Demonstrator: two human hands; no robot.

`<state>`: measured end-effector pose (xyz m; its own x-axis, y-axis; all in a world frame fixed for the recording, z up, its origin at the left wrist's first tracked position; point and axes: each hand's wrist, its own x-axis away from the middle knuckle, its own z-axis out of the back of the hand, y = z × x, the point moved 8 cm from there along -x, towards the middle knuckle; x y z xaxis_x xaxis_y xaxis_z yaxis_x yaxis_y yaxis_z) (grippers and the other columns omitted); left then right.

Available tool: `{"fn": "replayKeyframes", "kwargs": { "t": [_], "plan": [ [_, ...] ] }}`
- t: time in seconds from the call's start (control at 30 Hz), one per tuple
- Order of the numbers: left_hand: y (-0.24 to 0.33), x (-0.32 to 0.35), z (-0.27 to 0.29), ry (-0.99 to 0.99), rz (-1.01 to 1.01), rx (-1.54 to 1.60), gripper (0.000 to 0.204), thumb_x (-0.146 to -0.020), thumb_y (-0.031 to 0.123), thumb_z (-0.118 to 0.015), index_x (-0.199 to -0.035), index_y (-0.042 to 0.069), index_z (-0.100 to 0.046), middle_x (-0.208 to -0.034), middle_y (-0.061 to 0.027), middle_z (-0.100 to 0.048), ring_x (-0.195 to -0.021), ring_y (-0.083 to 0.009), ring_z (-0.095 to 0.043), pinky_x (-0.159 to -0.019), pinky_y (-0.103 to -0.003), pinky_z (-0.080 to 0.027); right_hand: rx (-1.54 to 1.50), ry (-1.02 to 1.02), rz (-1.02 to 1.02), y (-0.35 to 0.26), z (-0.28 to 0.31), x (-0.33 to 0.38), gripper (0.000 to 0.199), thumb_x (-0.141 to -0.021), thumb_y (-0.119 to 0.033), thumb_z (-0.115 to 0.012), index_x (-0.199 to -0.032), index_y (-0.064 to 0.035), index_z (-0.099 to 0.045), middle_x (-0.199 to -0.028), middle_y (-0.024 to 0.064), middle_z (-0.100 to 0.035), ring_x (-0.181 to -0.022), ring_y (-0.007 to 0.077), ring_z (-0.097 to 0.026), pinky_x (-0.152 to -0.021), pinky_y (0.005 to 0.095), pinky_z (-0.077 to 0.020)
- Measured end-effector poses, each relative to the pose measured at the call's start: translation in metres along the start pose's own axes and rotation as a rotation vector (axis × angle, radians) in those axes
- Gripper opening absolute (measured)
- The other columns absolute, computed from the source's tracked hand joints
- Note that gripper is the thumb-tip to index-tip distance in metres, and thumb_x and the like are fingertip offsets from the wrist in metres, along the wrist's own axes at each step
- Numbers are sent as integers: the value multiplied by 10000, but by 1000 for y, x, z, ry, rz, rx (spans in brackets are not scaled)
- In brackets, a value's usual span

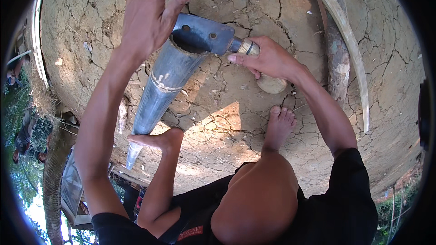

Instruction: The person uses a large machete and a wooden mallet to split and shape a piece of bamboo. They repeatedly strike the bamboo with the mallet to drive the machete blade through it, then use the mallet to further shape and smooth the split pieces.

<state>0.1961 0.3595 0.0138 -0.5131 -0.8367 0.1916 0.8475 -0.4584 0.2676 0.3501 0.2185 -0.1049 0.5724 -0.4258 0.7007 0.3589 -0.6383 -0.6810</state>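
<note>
Well, on the far left my left hand [147, 20] is open, fingers and thumb spread; it grips nothing I can see, though its farthest fingertips run out of view. It hangs over the left end of the blade, hiding that end, and I cannot tell whether it touches the metal.

Just right of that wrist is the mouth of the grey bamboo tube [170, 70], which lies between my two hands and slants back toward me, narrowing to the near left. My left foot [156, 140] rests against its near part.

The dark blade [206, 25], with two holes in view, sits across the tube's far mouth. Its banded handle [249, 47] points right, into my right hand [274, 59], which is curled closed around it, thumb along the near side.

Nearer to me is my right foot [279, 124], bare on the cracked ground [222, 163]. Farther right lie a rough log [337, 61] and a pale curved strip [357, 59].
</note>
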Motion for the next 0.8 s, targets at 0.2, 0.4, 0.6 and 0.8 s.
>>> {"fn": "replayKeyframes", "kwargs": {
  "t": [0.2, 0.4, 0.6, 0.8],
  "plan": [
    [60, 84, -19, -125, -201, -106, 184, -926, 248, -646, -1004, 81, -661, -1052, -71, -631, -1123, -244, -544, -975, -473, -357, 439, 431, 347, -13, 13, 7, 665, -859, -519, -749, -1183, 44, -610, -738, 116, -663, -546, 153, -624, -558, 323, -515],
    [60, 75, -31, -382, -207, -264, 180, -865, 217, -736, -944, 77, -656, -903, -53, -626, -959, -234, -552, -903, -426, -336, 372, 412, 348, -12, 12, 5, 795, -826, -609, -708, -1324, -3, -576, -876, 227, -710, -823, 367, -709, -748, 437, -553],
    [50, 73, -30, -485, -145, -215, 166, -861, 195, -748, -937, 70, -669, -904, -50, -651, -957, -234, -559, -887, -423, -335, 273, 227, 239, -15, 3, 6, 817, -839, -578, -709, -1378, 9, -530, -843, 212, -703, -653, 262, -703, -656, 387, -557],
    [46, 85, -23, -511, -120, -227, 189, -866, 222, -749, -933, 64, -669, -912, -63, -672, -976, -238, -560, -876, -407, -333, 218, 275, 226, -12, -14, 1, 803, -852, -552, -717, -1350, 47, -521, -788, 178, -689, -552, 217, -655, -582, 366, -539]
  ]
}}
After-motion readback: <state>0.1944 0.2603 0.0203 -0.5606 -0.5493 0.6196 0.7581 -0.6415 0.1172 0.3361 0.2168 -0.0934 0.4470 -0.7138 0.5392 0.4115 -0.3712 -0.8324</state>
